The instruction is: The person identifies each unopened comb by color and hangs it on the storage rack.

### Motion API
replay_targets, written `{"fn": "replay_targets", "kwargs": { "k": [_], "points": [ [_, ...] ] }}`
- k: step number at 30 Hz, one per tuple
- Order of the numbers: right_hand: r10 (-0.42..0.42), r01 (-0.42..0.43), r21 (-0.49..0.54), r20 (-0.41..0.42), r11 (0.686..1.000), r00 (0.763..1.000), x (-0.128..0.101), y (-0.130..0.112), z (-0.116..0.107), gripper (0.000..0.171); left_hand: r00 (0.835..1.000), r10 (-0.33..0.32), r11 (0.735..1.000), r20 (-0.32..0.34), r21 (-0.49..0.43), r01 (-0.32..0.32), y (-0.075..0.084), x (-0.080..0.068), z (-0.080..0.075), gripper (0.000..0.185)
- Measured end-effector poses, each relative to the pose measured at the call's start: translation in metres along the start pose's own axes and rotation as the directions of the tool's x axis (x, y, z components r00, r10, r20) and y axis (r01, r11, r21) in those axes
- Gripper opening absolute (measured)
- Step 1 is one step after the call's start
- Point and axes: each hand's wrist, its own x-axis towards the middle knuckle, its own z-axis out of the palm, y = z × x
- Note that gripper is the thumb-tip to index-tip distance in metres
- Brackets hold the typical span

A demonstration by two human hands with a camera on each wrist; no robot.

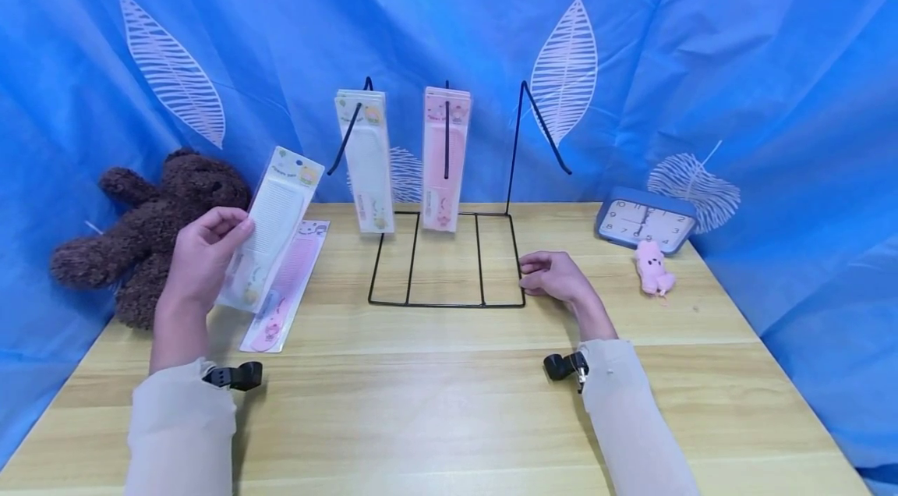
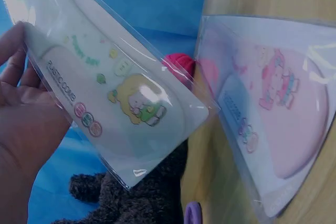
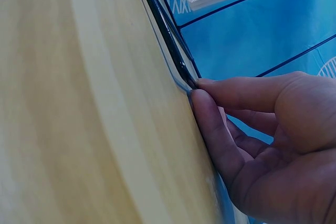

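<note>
Staged tabletop set: wooden table [image 1: 449, 402], blue leaf-print backdrop cloth [image 1: 737, 51], teddy bear [image 1: 150, 231], clock [image 1: 645, 221].

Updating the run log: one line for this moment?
left hand: holds white comb pack | right hand: pinches wire rack base corner | pink comb pack: on table
</note>
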Motion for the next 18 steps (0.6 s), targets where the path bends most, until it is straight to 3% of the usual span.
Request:
{"fn": "replay_targets", "kwargs": {
  "k": [6, 11, 15, 18],
  "points": [
    [-0.005, 0.005, 0.001, 0.008, 1.000, 1.000, 0.000, 0.000, 0.001, 0.055, 0.988, 0.131, 0.987, 0.082, -0.100, -0.123, 0.014, -0.006, 0.007, 0.004],
    [-0.003, 0.003, -0.001, 0.000, 1.000, 1.000, -0.001, 0.000, 0.001, 0.055, 0.956, 0.235, 0.962, 0.174, -0.182, -0.203, 0.024, -0.006, 0.014, 0.010],
    [0.003, -0.003, -0.005, -0.006, 1.000, 1.000, -0.001, -0.001, 0.000, 0.055, 0.929, 0.279, 0.951, 0.244, -0.203, -0.232, 0.030, -0.007, 0.018, 0.015],
    [0.005, -0.005, -0.005, -0.003, 1.000, 1.000, -0.001, -0.002, 0.001, 0.056, 0.923, 0.281, 0.953, 0.262, -0.191, -0.235, 0.034, -0.008, 0.022, 0.016]
  ]
}}
